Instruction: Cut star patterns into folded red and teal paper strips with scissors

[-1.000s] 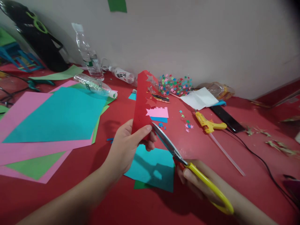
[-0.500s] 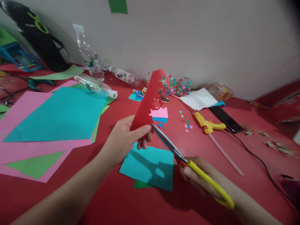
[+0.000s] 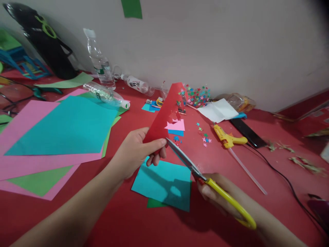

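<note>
My left hand (image 3: 140, 149) pinches the lower end of a sheet of red paper (image 3: 160, 118), thumb on top. The paper stands tilted up and its right edge has jagged cut-outs. In my right hand (image 3: 218, 192) is a pair of scissors (image 3: 189, 163) with yellow handles, blades nearly together. Their tips are at the paper's lower right edge, close to my left thumb; whether they touch it I cannot tell. Below my hands lies a turquoise sheet (image 3: 154, 178) over a green one, with the hands' shadow on it.
Large coloured sheets (image 3: 59, 130) lie at the left. Bottles (image 3: 101, 68) and a black flask (image 3: 48, 51) stand at the back. Small paper stars (image 3: 205, 140) are scattered ahead. A yellow glue gun (image 3: 227, 137) with its cord and a black phone (image 3: 248, 133) lie right.
The top of the red paper has dipped slightly and leans a little more to the right. My hands and the scissors have hardly moved. The whole view has shifted a little.
</note>
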The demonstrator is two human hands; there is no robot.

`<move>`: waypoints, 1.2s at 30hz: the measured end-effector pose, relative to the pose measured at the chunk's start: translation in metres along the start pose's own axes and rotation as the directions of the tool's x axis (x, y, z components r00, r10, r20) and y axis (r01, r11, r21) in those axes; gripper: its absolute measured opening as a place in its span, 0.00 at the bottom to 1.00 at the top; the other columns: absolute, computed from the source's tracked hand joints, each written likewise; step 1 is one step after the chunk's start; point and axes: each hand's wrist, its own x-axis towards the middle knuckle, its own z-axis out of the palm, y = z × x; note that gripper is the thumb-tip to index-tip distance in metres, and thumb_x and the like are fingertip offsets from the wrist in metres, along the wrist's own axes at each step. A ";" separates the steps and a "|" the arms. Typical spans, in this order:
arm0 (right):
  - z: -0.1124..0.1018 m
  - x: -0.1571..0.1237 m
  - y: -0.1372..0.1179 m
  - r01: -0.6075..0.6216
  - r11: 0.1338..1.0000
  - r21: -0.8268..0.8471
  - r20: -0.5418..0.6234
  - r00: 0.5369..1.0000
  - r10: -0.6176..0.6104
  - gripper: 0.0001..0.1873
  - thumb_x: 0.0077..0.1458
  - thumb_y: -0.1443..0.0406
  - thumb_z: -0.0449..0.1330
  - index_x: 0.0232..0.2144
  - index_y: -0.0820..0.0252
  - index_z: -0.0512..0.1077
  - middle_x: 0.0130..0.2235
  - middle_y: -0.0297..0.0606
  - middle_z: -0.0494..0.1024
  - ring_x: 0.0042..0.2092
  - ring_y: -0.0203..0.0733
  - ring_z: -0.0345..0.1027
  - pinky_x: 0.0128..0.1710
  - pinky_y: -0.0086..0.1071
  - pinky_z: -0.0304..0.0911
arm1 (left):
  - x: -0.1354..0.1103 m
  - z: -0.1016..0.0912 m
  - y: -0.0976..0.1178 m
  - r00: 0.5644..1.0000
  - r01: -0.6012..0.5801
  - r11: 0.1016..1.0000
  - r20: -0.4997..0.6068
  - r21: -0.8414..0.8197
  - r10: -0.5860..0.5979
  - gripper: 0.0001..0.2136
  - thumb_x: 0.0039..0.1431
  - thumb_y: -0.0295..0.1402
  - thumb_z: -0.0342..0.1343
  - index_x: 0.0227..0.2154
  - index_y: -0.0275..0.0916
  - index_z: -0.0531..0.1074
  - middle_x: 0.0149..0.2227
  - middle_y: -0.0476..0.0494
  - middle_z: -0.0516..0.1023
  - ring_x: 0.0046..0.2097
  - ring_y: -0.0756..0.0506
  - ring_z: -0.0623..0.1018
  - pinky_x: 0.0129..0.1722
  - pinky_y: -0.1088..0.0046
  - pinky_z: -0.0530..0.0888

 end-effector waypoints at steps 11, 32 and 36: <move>0.003 0.001 0.001 -0.001 1.000 -0.012 -0.018 1.000 0.001 0.32 0.49 0.34 0.47 0.23 0.57 0.56 0.17 0.23 0.53 0.16 0.27 0.45 0.15 0.25 0.39 | 0.001 0.001 -0.004 0.999 0.023 0.999 0.048 -0.028 -0.022 0.07 0.56 0.30 0.55 0.23 0.37 0.67 0.19 0.51 0.76 0.15 0.55 0.69 0.10 0.85 0.61; 0.007 0.001 -0.005 -0.031 0.998 -0.047 -0.086 0.996 0.027 0.36 0.43 0.30 0.45 0.22 0.56 0.52 0.20 0.26 0.51 0.19 0.29 0.44 0.15 0.27 0.41 | 0.001 0.003 -0.007 0.999 0.049 0.996 0.024 -0.078 -0.047 0.08 0.57 0.32 0.55 0.24 0.37 0.67 0.20 0.51 0.75 0.16 0.55 0.69 0.12 0.82 0.62; 0.003 0.003 -0.003 -0.013 1.000 -0.029 -0.081 0.997 0.011 0.34 0.45 0.32 0.47 0.23 0.57 0.55 0.20 0.26 0.53 0.19 0.28 0.46 0.15 0.26 0.42 | 0.001 0.003 -0.007 0.999 -0.034 0.999 0.007 -0.005 0.034 0.08 0.59 0.35 0.53 0.27 0.37 0.68 0.21 0.49 0.76 0.21 0.51 0.73 0.19 0.78 0.69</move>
